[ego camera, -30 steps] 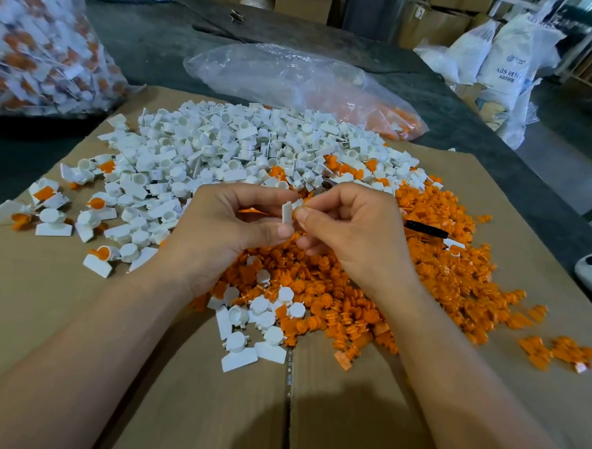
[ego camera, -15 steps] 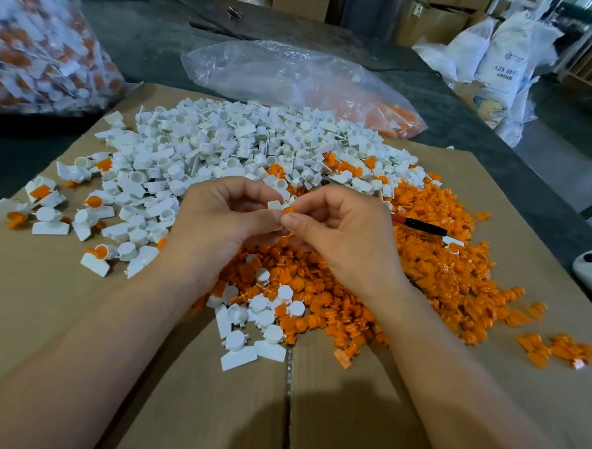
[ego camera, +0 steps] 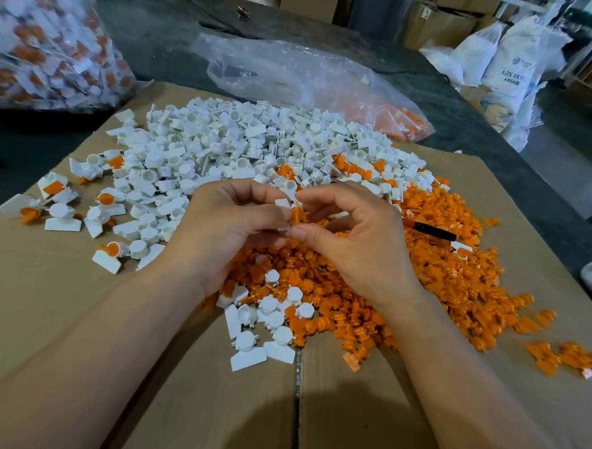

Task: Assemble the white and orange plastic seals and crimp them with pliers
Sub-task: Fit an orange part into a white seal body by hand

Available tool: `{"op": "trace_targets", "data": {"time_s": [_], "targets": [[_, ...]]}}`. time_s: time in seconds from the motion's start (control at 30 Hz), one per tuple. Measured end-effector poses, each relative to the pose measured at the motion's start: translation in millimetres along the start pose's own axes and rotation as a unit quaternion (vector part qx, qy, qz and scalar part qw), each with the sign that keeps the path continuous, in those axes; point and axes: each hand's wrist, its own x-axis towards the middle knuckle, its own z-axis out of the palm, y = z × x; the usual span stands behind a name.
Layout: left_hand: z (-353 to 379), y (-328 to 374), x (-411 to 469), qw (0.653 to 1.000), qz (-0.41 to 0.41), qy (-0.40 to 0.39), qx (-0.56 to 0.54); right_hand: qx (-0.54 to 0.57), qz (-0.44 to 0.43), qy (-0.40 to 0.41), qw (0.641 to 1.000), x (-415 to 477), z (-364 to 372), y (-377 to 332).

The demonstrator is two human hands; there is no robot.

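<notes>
Cardboard (ego camera: pixel 44 297) strewn with seals (ego camera: pixel 240 142), dark table (ego camera: pixel 166 56) — sacks (ego camera: pixel 512 67) behind

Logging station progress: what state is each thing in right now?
Left hand: pinches white seal body.
Right hand: pinches orange insert.
White seal body: held, orange insert against it.
Orange insert: held between fingertips.
Black-handled tool: lying untouched on orange pile.
Clear bag: slumped, nearly empty.
</notes>
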Motion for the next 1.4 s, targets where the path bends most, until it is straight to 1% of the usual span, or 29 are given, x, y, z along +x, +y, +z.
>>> {"op": "trace_targets", "data": {"time_s": [0.1,0.3,0.47,0.7,0.8,1.03,1.23,1.4], "targets": [[-0.1,0.4,-0.2,1.0,-0.009,-0.011,-0.009,0.0,-0.016,-0.003,1.0,-0.3,-0.3,-0.3],[0.7,1.0,-1.0,0.999,-0.025,-0.021,-0.029,-0.002,-0.016,0.003,1.0,0.1,-0.5,0.6],[-0.7,0.5,-0.7,0.999,-0.036,-0.017,-0.007,0.0,-0.012,-0.003,1.0,-0.4,0.5,1.0],[0.2,2.2,-1.2,1.0,-0.027,-0.003,-0.007,0.042,0.025,0.001,0.999,0.4,-0.2,3.6],[0.1,2.7,-1.4,1.0,-0.026,0.002,0.001,0.034,0.028,0.001,0.999,1.4,-2.2,4.5],[-0.3,4.2,-2.2,0.999,-0.015,-0.001,0.028,0.021,0.004,-0.004,1.0,1.4,-0.6,4.4],[0.0,6.6,-2.7,0.999,-0.04,-0.003,0.02,0.03,-0.013,0.001,0.999,1.4,0.4,3.9],[0.7,7.2,-2.2,0.999,-0.043,0.004,0.028,0.035,-0.042,0.014,0.998,0.9,1.8,4.9]]}}
